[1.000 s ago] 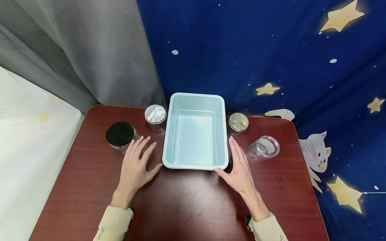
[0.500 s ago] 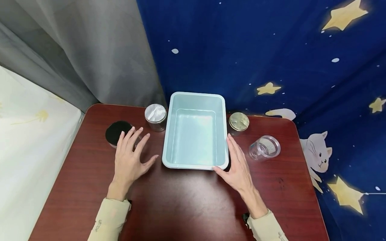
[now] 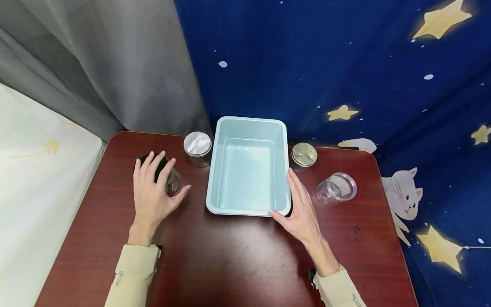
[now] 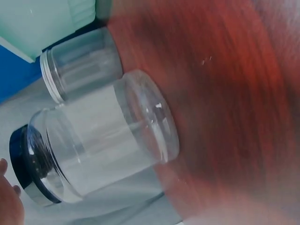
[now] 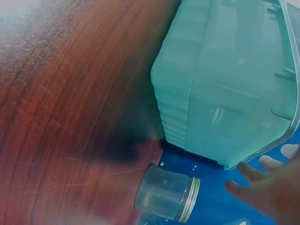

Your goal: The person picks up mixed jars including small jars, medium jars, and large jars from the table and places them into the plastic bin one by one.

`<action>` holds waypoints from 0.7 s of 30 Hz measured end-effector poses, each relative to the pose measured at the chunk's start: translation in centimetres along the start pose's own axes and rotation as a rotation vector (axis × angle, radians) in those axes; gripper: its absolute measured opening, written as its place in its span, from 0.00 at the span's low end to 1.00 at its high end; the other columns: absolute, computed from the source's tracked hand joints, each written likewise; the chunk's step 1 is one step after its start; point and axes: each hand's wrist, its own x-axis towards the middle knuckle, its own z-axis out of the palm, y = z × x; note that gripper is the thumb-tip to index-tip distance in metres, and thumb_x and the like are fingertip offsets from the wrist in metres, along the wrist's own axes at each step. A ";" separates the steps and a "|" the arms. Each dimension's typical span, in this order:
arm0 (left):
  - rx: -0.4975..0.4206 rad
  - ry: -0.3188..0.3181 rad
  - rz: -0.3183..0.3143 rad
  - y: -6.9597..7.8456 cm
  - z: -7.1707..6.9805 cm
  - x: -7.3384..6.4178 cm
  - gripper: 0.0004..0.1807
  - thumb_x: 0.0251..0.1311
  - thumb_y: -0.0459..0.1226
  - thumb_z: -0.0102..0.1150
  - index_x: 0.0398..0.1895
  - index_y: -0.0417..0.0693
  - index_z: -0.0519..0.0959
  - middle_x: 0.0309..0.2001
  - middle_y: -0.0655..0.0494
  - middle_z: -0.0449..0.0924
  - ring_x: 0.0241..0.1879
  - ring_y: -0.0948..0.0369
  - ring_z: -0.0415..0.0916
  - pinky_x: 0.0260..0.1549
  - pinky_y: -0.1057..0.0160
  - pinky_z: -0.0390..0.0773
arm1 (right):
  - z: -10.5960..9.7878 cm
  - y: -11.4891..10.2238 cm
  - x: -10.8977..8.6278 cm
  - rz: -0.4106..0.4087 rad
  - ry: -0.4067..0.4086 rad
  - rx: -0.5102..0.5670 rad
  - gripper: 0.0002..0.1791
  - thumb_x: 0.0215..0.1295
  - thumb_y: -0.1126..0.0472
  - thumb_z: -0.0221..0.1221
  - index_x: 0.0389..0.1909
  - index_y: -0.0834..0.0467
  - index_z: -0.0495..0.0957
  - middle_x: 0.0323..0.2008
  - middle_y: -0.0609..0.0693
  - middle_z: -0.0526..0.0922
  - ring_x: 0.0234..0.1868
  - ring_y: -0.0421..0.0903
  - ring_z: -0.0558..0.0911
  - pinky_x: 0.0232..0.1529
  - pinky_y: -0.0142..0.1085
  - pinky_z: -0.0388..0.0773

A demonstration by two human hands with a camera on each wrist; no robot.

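My left hand (image 3: pixel 149 196) spreads over a clear jar (image 3: pixel 175 181) with a black lid (image 4: pixel 28 164), at the table's left. Its fingertips overlap the lid in the head view; in the left wrist view they show close to the lid's edge. The jar stands upright, partly hidden by the hand. At the front right corner of a pale blue-green plastic bin (image 3: pixel 211 187) rests my right hand (image 3: pixel 301 209), its thumb at the front rim and its fairly straight fingers along the right side. Nothing lies inside the bin.
Left of the bin stands a clear jar with a silver lid (image 3: pixel 197 144). A jar with a gold lid (image 3: pixel 304 154) is behind it on the right. Farther right is a clear plastic cup (image 3: pixel 335 188). Curtains (image 3: pixel 261 64) hang behind the table (image 3: pixel 238 264).
My left hand has moved left and slightly forward, from beside the bin to over the black-lidded jar. The right hand has barely shifted at the bin's corner.
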 end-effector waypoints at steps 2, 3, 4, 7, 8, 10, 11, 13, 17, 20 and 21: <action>0.006 -0.006 -0.012 -0.3 0.0 0.2 0.41 0.54 0.64 0.58 0.63 0.46 0.76 0.68 0.43 0.69 0.69 0.42 0.61 0.68 0.36 0.49 | 0.1 0.0 0.2 -0.002 -0.001 0.004 0.57 0.51 0.38 0.67 0.77 0.59 0.54 0.77 0.53 0.55 0.74 0.52 0.59 0.69 0.50 0.56; 0.009 -0.008 -0.018 -0.5 0.0 0.2 0.41 0.54 0.64 0.58 0.63 0.46 0.76 0.68 0.43 0.69 0.70 0.43 0.61 0.69 0.37 0.49 | 0.1 0.0 0.3 -0.001 -0.003 0.005 0.57 0.52 0.37 0.67 0.77 0.59 0.54 0.77 0.52 0.55 0.75 0.51 0.59 0.70 0.50 0.55; 0.010 -0.009 -0.026 -0.7 0.0 0.2 0.41 0.54 0.64 0.58 0.63 0.46 0.77 0.68 0.44 0.69 0.70 0.43 0.61 0.69 0.37 0.49 | 0.2 -0.1 0.4 0.000 -0.006 0.004 0.57 0.53 0.34 0.65 0.77 0.59 0.54 0.77 0.51 0.54 0.75 0.51 0.58 0.70 0.50 0.55; 0.015 -0.011 -0.044 -1.2 0.0 0.2 0.41 0.55 0.64 0.58 0.63 0.46 0.76 0.69 0.44 0.68 0.70 0.43 0.60 0.69 0.38 0.49 | 0.4 -0.1 0.6 -0.002 -0.014 0.003 0.57 0.56 0.29 0.61 0.78 0.58 0.53 0.77 0.51 0.54 0.75 0.50 0.58 0.71 0.49 0.54; 0.017 -0.010 -0.048 -1.3 0.0 0.2 0.41 0.55 0.64 0.58 0.63 0.46 0.76 0.69 0.44 0.68 0.70 0.43 0.60 0.69 0.38 0.49 | 0.5 -0.1 0.7 -0.003 -0.015 0.000 0.57 0.57 0.28 0.59 0.78 0.57 0.53 0.77 0.51 0.54 0.75 0.50 0.58 0.71 0.49 0.54; 0.020 -0.010 -0.054 -1.6 0.0 0.1 0.41 0.55 0.64 0.58 0.64 0.46 0.76 0.69 0.44 0.68 0.71 0.43 0.59 0.69 0.38 0.49 | 0.7 -0.1 0.7 -0.010 -0.014 -0.002 0.57 0.58 0.26 0.56 0.78 0.57 0.53 0.77 0.52 0.54 0.75 0.50 0.58 0.71 0.50 0.54; 0.021 -0.010 -0.055 -1.7 0.0 0.1 0.41 0.55 0.64 0.57 0.64 0.46 0.76 0.69 0.44 0.68 0.71 0.43 0.59 0.69 0.38 0.49 | 0.7 -0.1 0.8 -0.014 -0.013 -0.003 0.57 0.58 0.25 0.56 0.78 0.57 0.53 0.77 0.53 0.54 0.75 0.51 0.58 0.70 0.51 0.55; 0.023 -0.015 -0.057 -1.9 0.0 0.1 0.41 0.55 0.64 0.57 0.64 0.46 0.75 0.69 0.44 0.67 0.71 0.43 0.59 0.69 0.39 0.49 | 0.8 -0.2 0.8 -0.021 -0.012 -0.007 0.57 0.58 0.25 0.55 0.78 0.57 0.53 0.77 0.53 0.54 0.75 0.51 0.58 0.70 0.51 0.55; 0.029 -0.038 -0.064 -2.4 -0.1 0.1 0.42 0.55 0.65 0.57 0.65 0.47 0.75 0.70 0.44 0.66 0.72 0.43 0.57 0.69 0.39 0.50 | 0.8 -0.1 1.0 -0.028 -0.020 -0.025 0.56 0.58 0.24 0.54 0.77 0.57 0.55 0.77 0.54 0.54 0.75 0.52 0.59 0.69 0.55 0.56; 0.028 -0.049 -0.073 -2.8 -0.1 0.0 0.42 0.54 0.64 0.57 0.66 0.47 0.74 0.71 0.43 0.65 0.72 0.43 0.56 0.69 0.39 0.51 | 0.7 -0.1 1.1 -0.032 -0.038 -0.048 0.56 0.58 0.24 0.54 0.77 0.55 0.55 0.77 0.55 0.53 0.74 0.53 0.59 0.68 0.57 0.57; 0.027 -0.048 -0.078 -2.9 -0.1 0.0 0.42 0.54 0.63 0.58 0.66 0.47 0.74 0.71 0.44 0.65 0.73 0.44 0.56 0.68 0.39 0.52 | 0.7 0.0 1.1 -0.035 -0.043 -0.058 0.55 0.58 0.23 0.53 0.77 0.55 0.55 0.77 0.55 0.53 0.74 0.54 0.59 0.68 0.58 0.57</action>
